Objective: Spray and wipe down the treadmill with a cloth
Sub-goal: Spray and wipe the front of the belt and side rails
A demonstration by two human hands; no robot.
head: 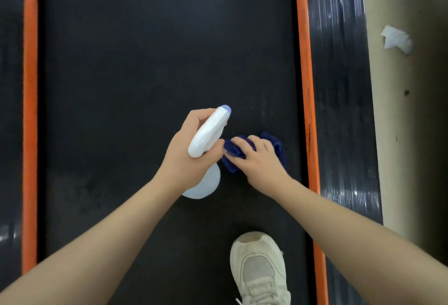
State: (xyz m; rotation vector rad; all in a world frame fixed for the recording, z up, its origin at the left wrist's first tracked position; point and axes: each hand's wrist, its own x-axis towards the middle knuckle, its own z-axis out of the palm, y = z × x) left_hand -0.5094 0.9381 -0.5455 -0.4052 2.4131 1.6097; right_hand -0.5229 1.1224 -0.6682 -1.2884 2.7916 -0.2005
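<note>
The cloth [254, 152] looks soft and floppy, bunched under the right hand [257, 161] near the treadmill belt's [145, 62] right edge, while the left hand [186, 154] grips the spray bottle [208, 135].

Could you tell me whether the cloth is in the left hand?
No, the right hand holds the blue cloth; the left hand holds the spray bottle.

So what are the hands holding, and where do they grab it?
The left hand grips the spray bottle around its neck, under the white head. The right hand presses on top of the bunched blue cloth, fingers curled into it.
</note>
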